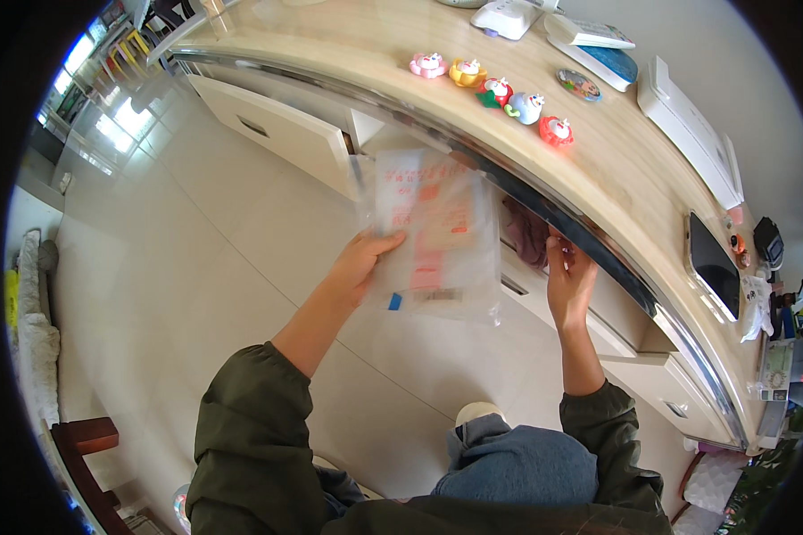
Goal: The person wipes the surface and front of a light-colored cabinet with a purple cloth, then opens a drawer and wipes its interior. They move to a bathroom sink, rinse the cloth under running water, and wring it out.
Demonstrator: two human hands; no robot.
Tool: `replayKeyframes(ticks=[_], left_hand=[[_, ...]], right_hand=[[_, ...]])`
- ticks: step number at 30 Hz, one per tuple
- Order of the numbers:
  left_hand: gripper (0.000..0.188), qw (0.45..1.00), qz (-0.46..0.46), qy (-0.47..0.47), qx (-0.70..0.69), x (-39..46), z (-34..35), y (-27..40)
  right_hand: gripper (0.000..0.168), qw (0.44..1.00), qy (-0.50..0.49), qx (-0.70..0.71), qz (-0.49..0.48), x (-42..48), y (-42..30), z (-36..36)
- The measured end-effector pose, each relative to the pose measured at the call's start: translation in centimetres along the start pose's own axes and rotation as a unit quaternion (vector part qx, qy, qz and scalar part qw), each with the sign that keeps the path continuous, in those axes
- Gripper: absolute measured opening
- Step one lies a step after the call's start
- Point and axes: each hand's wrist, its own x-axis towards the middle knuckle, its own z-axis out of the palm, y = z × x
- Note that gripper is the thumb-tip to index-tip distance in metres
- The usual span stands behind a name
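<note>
My left hand [354, 271] grips the left edge of a clear plastic bag [485, 267], thumb on top. Inside the bag is a flat packet with red and orange print and a barcode. The bag is held over the floor, in front of the desk edge. My right hand [572, 287] reaches into a pulled-out white drawer [532, 301] below the desktop. Its fingertips are bent near a dark purple cloth [528, 234], partly hidden by the dark desk edge. Whether they pinch anything cannot be made out.
Several small figurines [495, 92] stand in a row along the wooden desktop [375, 40]. A phone [712, 267] and a white device [689, 134] lie farther right. Other drawers jut out at left [274, 127] and right [669, 391]. A dark wooden piece of furniture [90, 435] is at lower left.
</note>
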Motion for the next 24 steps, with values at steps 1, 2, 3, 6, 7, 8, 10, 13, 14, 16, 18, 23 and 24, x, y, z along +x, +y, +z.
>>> replayKeyframes(ticks=[1,2,3,6,7,8,10,13,14,16,18,23,24], left_hand=[[0.045,1.0,-0.008,0.006,0.003,-0.2,-0.6,0.0],[0.045,1.0,-0.017,0.011,0.007,-0.3,-1.3,0.0],[0.045,1.0,-0.025,0.016,0.009,-0.6,-1.9,0.0],[0.044,0.999,-0.034,-0.013,-0.024,-2.0,-3.8,0.6],[0.044,0.998,-0.045,-0.021,-0.027,-2.4,-4.4,0.7],[0.044,0.998,-0.056,-0.028,-0.03,-2.8,-5.0,1.0],[0.043,0.997,-0.07,-0.017,-0.008,-4.0,-6.5,1.7],[0.042,0.996,-0.066,0.014,0.055,-6.7,-7.8,3.3],[0.041,0.996,-0.054,0.014,0.068,-7.5,-8.3,3.4],[0.039,0.995,-0.039,0.035,0.088,-9.1,-9.4,3.9],[0.036,0.991,-0.037,0.074,0.102,-10.8,-10.7,4.0],[0.036,0.988,-0.076,0.106,0.087,-14.0,-11.2,4.6],[0.036,0.987,-0.063,0.119,0.088,-15.0,-11.9,4.4]], right_hand=[[0.018,1.0,-0.003,0.003,0.006,-0.2,-0.2,0.1],[0.018,1.0,-0.006,0.006,0.011,-0.3,-0.4,0.2],[0.019,1.0,-0.009,0.008,0.017,-0.5,-0.7,0.2],[0.021,1.0,-0.011,0.002,0.028,-1.1,-1.3,0.7],[0.021,1.0,-0.002,-0.026,-0.003,-1.1,-0.8,0.5],[0.022,0.998,0.007,-0.054,-0.034,-1.0,0.0,0.4],[0.027,0.993,0.004,-0.101,-0.054,-0.9,0.2,0.2],[0.038,0.98,-0.031,-0.186,-0.065,0.7,-0.7,0.0],[0.041,0.968,-0.046,-0.228,-0.097,1.5,-0.3,0.3],[0.048,0.924,-0.047,-0.336,-0.176,2.9,1.2,1.9],[0.046,0.923,-0.142,-0.345,-0.095,3.0,1.3,3.4],[0.044,0.93,-0.178,-0.277,-0.162,2.1,3.2,0.2],[0.042,0.92,-0.149,-0.303,-0.199,1.3,3.2,-0.7]])
